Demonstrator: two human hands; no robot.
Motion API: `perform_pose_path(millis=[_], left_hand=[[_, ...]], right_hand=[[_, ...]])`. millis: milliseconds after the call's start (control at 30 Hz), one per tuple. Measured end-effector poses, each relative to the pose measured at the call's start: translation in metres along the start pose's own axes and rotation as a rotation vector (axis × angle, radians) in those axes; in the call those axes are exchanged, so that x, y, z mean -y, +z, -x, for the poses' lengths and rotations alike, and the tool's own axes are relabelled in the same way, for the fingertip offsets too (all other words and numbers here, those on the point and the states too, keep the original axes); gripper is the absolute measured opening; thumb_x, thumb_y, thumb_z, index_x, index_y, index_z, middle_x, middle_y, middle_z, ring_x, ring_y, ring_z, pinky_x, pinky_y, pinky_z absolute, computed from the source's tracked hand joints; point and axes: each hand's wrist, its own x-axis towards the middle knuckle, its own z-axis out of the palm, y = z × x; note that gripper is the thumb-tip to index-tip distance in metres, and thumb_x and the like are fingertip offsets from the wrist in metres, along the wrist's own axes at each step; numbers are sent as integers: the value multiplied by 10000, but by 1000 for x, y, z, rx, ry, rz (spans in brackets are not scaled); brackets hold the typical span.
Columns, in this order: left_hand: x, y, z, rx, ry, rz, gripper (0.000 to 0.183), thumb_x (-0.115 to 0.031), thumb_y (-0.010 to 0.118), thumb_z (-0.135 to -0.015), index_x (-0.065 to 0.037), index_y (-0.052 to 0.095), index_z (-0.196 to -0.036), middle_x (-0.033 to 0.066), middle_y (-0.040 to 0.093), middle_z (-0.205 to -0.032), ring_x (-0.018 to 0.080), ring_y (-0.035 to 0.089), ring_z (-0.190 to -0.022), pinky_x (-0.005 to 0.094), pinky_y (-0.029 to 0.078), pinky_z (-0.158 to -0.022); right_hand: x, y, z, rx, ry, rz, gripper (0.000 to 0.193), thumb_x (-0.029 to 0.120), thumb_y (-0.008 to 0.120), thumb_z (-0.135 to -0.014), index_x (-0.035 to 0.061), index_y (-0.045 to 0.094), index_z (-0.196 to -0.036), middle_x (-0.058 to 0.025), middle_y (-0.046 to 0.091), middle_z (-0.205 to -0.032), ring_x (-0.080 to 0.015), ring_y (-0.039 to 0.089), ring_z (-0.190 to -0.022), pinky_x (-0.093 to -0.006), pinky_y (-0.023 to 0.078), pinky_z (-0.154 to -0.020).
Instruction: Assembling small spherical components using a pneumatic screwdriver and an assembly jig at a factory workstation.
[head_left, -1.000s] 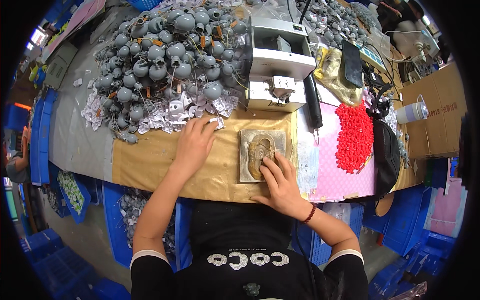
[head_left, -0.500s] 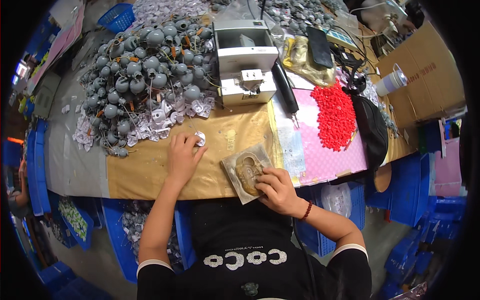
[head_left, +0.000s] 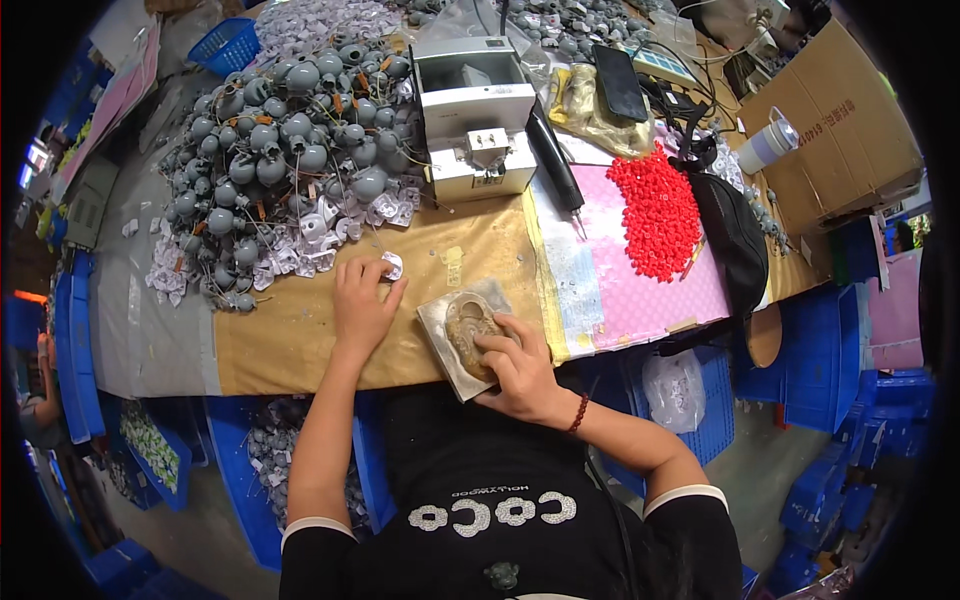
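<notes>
My left hand rests on the brown-covered table, its thumb and forefinger closed on a small white plastic piece. A thin wire seems to run from that piece up toward the pile of grey round parts. Close to the table's front edge, my right hand grips a squarish fixture block with a brownish hollowed shape in its middle. Its fingers curl over the block's right side and hide part of the hollow. The block lies tilted relative to the table edge.
Behind the block stands a white machine, with a black pen-like tool beside it. Red small parts lie on a pink sheet, next to a black bag. A phone, a bottle and a cardboard box are farther right.
My right hand and the fixture block have shifted slightly left, nearer my left hand. My left hand keeps its pinch on the white piece. The whole view has also shifted a little.
</notes>
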Motion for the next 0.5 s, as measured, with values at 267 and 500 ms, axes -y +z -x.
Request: perform_pose_path(millis=[267, 500], left_hand=[[-1, -3, 1, -3, -16, 40, 246, -135, 807, -818, -70, 643, -991, 109, 619, -1047, 325, 567, -983, 430, 463, -870], [0, 0, 1, 4, -14, 36, 245, -126, 805, -818, -68, 643, -993, 112, 620, -1051, 328, 566, -987, 429, 463, -873]], right_hand=[[-4, -89, 50, -393, 942, -1063, 562, 180, 781, -871, -11, 526, -1334, -165, 641, -1266, -265, 675, -1125, -431, 588, -917], [-44, -121, 180, -935, 1252, -1392, 431, 293, 629, -1034, 84, 534, -1399, -87, 679, -1303, -257, 701, -1126, -505, 620, -839]])
